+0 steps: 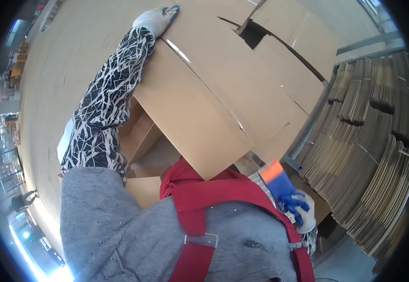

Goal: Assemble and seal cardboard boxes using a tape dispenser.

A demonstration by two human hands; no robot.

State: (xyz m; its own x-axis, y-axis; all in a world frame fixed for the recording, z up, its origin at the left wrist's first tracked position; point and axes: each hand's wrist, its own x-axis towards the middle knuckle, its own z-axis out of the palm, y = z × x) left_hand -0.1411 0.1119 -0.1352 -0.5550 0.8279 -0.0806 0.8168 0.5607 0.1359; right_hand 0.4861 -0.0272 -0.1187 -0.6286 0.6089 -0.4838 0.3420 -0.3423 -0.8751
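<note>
My left hand (153,22), in a white glove with blue fingertips, is far forward at the edge of a large brown cardboard box (256,70). Its fingers look bent together over the cardboard. From near that hand, a shiny strip of clear tape (180,50) runs along the seam towards me. A broad flap (190,113) slopes down on the near side. Low on the right, close to my body, my right hand (303,209) is closed round a flat blue tool with an orange end (279,181), perhaps a tape dispenser. Part of its grip is hidden.
Tall stacks of flattened cardboard (364,136) stand on the right beside a metal rail (369,49). A dark hole (253,35) is cut in the cardboard at the back. Under the flap lies an open carton (141,134). Shelving with goods (9,171) lines the far left.
</note>
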